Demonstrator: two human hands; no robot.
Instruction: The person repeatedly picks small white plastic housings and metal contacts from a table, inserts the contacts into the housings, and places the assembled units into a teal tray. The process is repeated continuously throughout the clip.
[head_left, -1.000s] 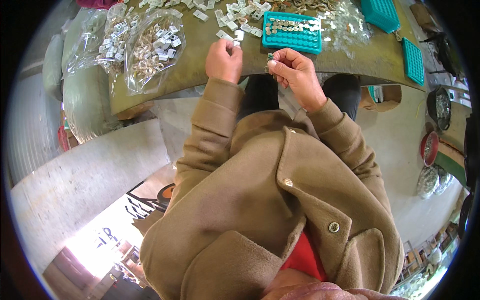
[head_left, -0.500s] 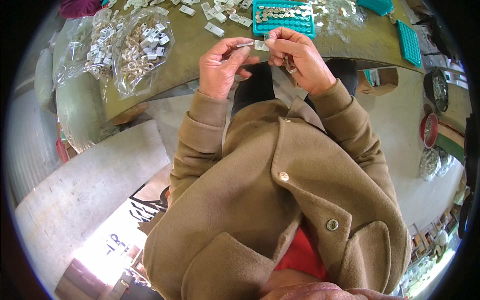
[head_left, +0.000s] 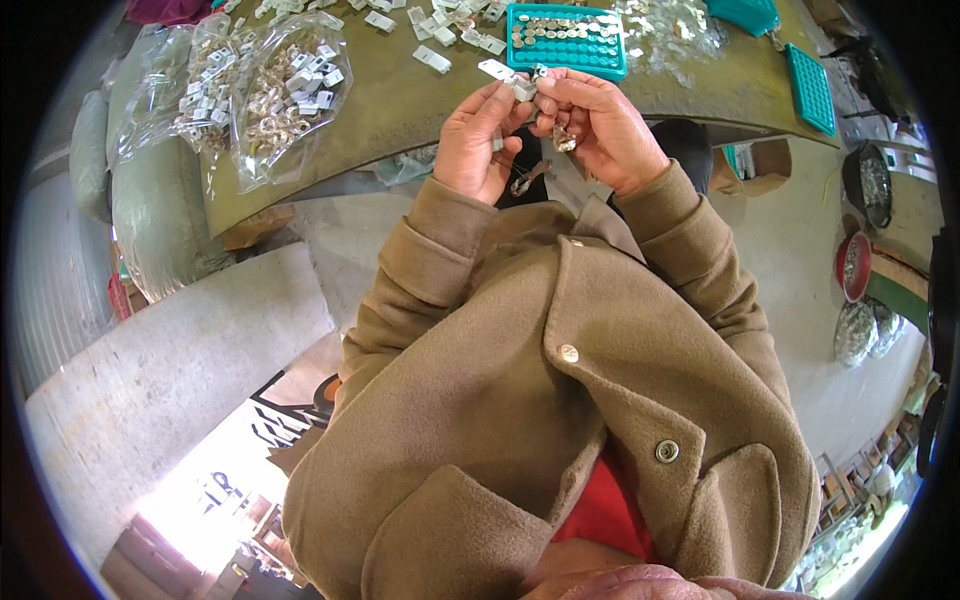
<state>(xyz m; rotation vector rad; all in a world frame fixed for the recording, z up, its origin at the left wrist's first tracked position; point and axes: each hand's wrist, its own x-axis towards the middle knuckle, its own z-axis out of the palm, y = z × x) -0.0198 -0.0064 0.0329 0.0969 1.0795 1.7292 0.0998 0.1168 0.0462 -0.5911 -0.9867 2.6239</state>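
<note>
Two clear bags point(head_left: 262, 95) of small white and metal parts at 10 o'clock on olive table point(head_left: 400, 95), lying on their sides. Teal grid tray point(head_left: 566, 40) at 12 o'clock, cells filled with small round metal pieces, just beyond the hands. Second teal tray point(head_left: 810, 88) at 1 o'clock near table edge, long axis running toward 5 o'clock. Loose white tabs point(head_left: 432, 58) scattered at 11 to 12 o'clock. Brown coat point(head_left: 560, 400) filling centre and lower frame, sleeves covering both wrists. Buckets of metal parts point(head_left: 866, 185) on floor at 3 o'clock.

Left hand point(head_left: 478, 145) and right hand point(head_left: 598, 130) raised together over table's near edge at 12 o'clock, fingertips meeting. Both pinching small white tab piece point(head_left: 520, 88) between thumbs and forefingers; remaining fingers curled. Tab piece flat, pale, glossy, long axis roughly 10-to-4 o'clock, mostly hidden by fingertips. Small metal ring point(head_left: 524, 183) hanging below left palm, pointing toward 7 o'clock; exact attachment unclear.
</note>
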